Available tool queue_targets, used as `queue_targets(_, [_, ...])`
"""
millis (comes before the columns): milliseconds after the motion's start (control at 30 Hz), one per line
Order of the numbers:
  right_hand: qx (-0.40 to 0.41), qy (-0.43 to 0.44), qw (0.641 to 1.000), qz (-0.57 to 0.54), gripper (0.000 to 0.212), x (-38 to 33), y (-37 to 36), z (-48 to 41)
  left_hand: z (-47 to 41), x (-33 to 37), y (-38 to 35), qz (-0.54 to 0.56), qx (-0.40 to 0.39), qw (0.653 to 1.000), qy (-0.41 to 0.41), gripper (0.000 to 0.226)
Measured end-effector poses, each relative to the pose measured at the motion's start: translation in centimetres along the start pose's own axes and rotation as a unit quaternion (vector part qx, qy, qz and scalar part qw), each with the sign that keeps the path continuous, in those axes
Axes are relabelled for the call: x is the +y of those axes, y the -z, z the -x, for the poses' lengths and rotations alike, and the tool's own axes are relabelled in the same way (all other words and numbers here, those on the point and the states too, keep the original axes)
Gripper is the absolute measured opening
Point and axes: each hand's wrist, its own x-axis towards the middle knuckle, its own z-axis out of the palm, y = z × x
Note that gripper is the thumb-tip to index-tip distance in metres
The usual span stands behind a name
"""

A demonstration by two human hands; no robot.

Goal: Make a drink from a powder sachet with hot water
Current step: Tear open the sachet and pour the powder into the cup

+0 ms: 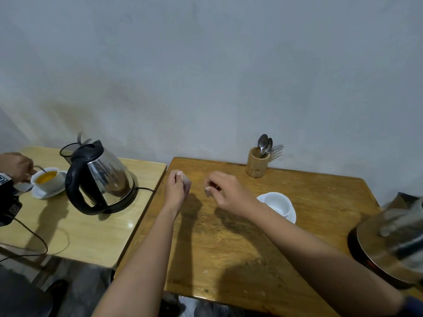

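Hands first: my left hand (175, 188) is raised over the dark wooden surface (240, 243), fingers pinched tight on a small sachet (187, 182) that sticks out to its right, blurred and greyish. My right hand (225, 193) hovers just beside it, apart from the left, with thumb and forefinger closed on a small pale scrap (208, 191); I cannot tell whether that is a torn strip of the sachet. Behind my right wrist a white cup (278, 202) sits on a white saucer (291, 217), and it looks dry inside. A wooden holder (256, 164) with spoons (264, 144) and a fork stands near the wall at the back edge. At the right edge of my view a blurred steel kettle (393, 243) rests on its dark base.

On the lighter surface (96, 229) to the left, a second steel kettle with a black handle (100, 177) stands on its base, its cord trailing off. Beyond it, another person's hand (17, 167) holds a spoon in a cup of orange liquid (47, 178) on a saucer.
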Motion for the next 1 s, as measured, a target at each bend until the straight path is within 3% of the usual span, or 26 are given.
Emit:
queue_targets(67, [0.013, -0.116, 0.992, -0.057, 0.013, 1.1, -0.9, 0.1, 0.0, -0.3, 0.8, 0.013, -0.014, 1.0, 0.001, 0.035])
queue_targets(200, [0.011, -0.311, 0.936, -0.168, 0.029, 4.3, -4.6, 1.4, 0.7, -1.1, 2.1, 0.004, 0.003, 1.0, 0.023, 0.028])
queue_targets(367, [-0.039, -0.457, 0.862, -0.218, 0.029, 7.2, -9.2, 3.7, 2.3, -2.7, 3.5, 0.011, 0.015, 0.998, 0.054, 0.027])
queue_targets(467, [-0.053, -0.479, 0.85, -0.21, 0.025, 8.2, -11.1, 4.6, 3.1, -4.0, 4.2, 0.013, 0.02, 0.994, 0.103, 0.024])
queue_targets(600, [-0.089, -0.471, 0.867, -0.133, 0.024, 8.4, -12.0, 4.8, 3.8, -4.9, 4.6, 0.0, 0.046, 0.989, 0.142, 0.02])
queue_targets(1000, [-0.155, -0.428, 0.89, -0.011, 0.023, 7.5, -13.5, 4.8, 3.9, -5.9, 4.7, -0.029, 0.061, 0.986, 0.152, 0.022])
